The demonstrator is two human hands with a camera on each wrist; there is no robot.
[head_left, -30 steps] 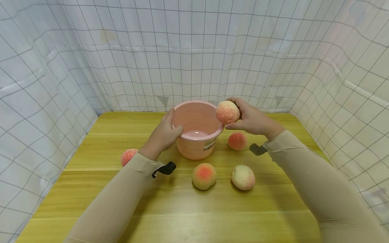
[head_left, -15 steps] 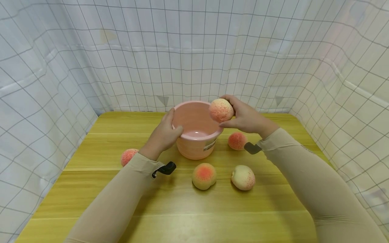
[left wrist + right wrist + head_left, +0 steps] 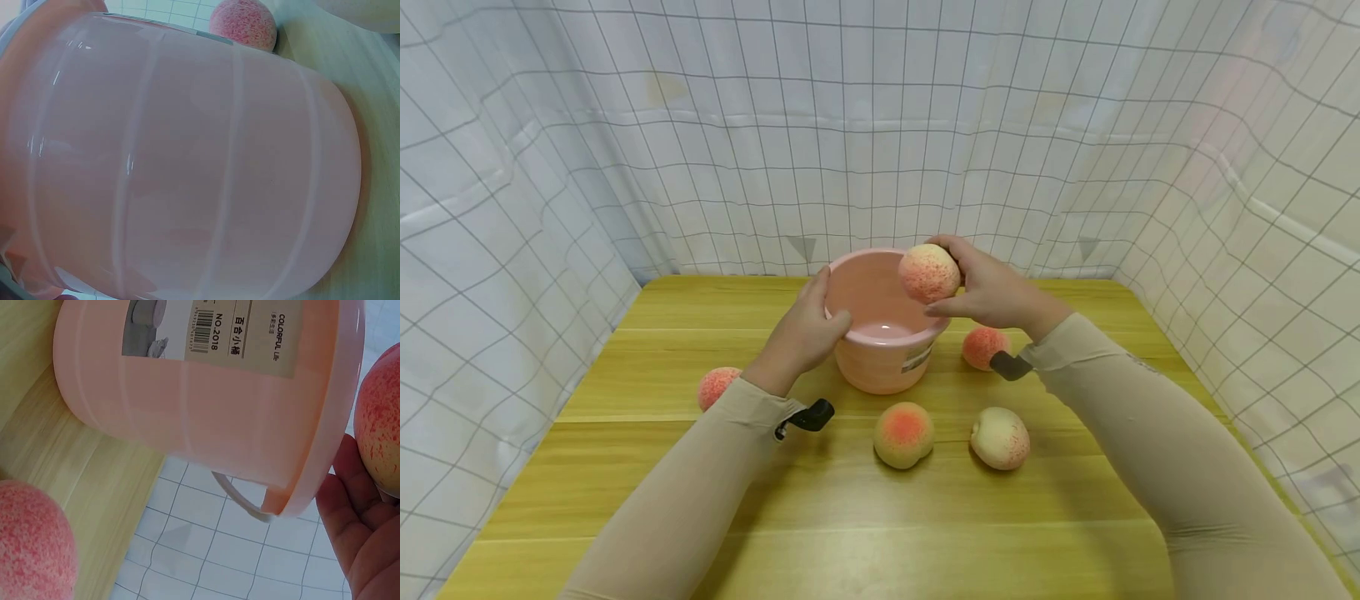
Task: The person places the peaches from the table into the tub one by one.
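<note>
A pink plastic bucket (image 3: 880,367) stands upright on the wooden table, its visible inside bare. My left hand (image 3: 808,329) grips the bucket's left rim, thumb over the edge. Above the right part of the opening, my right hand (image 3: 996,287) holds a pale peach with pink speckles (image 3: 929,273) between thumb and fingers. In the right wrist view the fingers of that hand (image 3: 359,512) lie close to the bucket's rim, and the peach (image 3: 382,419) shows only in part. The left wrist view is mostly filled by the bucket's ribbed side (image 3: 181,156).
Two peaches lie in front of the bucket, one orange (image 3: 904,435) and one whitish (image 3: 1000,438). A red peach (image 3: 985,347) sits right of it, and another red peach (image 3: 718,387) is partly behind the left forearm. Checked white sheeting (image 3: 880,125) encloses the table (image 3: 880,550).
My right hand has moved left with the peach, from beside the bucket's right rim to over its opening. The left hand and the bucket have stayed in place.
</note>
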